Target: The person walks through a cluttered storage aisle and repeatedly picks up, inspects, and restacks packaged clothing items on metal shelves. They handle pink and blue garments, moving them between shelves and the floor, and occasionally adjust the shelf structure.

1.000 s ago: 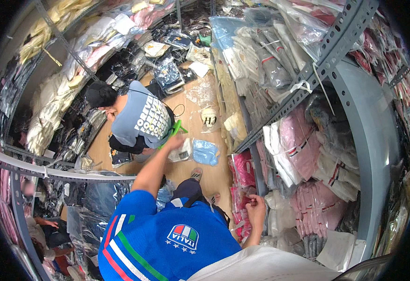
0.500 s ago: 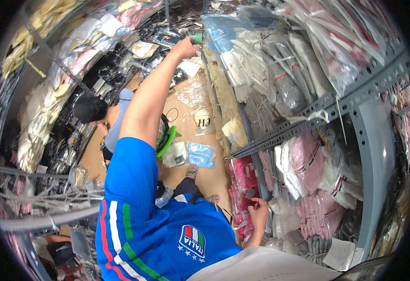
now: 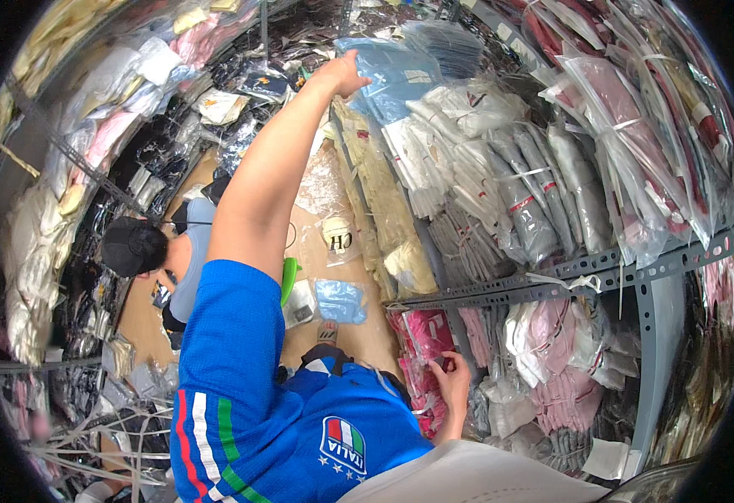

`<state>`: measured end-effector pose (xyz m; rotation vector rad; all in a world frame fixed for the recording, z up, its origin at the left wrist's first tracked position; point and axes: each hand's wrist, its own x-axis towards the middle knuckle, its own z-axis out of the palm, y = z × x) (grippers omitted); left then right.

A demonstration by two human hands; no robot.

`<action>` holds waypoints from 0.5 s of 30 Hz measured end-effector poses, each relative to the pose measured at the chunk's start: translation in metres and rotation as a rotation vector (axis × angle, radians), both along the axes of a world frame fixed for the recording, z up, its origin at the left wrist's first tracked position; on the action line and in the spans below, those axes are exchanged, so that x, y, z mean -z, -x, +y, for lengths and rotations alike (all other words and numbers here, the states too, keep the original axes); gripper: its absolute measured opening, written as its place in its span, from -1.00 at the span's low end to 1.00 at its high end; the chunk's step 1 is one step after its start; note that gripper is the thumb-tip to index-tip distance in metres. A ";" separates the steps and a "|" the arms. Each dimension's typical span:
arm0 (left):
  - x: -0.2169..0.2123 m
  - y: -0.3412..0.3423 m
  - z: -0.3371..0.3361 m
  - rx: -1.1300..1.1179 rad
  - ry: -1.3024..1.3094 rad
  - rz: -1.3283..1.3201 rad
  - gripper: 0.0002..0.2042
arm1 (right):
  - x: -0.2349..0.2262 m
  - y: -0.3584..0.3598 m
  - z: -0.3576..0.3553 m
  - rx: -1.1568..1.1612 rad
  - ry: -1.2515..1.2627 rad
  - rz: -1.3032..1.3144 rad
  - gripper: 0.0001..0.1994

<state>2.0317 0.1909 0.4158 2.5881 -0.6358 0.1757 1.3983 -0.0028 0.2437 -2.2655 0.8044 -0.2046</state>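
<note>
— Hands well apart! Left hand (image 3: 343,74) is high on the shelf (image 3: 551,281), fingers spread on a blue packet (image 3: 392,71), not gripping.
— Right hand (image 3: 451,377)?
— Low, pinching pink packets (image 3: 421,335). Nothing pulled free yet; floor packets (image 3: 339,299) unsorted.

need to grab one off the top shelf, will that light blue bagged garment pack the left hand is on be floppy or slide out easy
Probably floppy: the light blue pack looks like soft folded cloth in a thin clear bag. Likely slippery, since the plastic is glossy and lies on other bagged packs. Seems light for its size; the left hand touches it at full reach.
</note>
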 end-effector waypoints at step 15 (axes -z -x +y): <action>0.079 0.135 -0.020 0.371 0.148 0.385 -0.21 | 0.028 -0.014 0.001 -0.116 -0.062 0.079 -0.68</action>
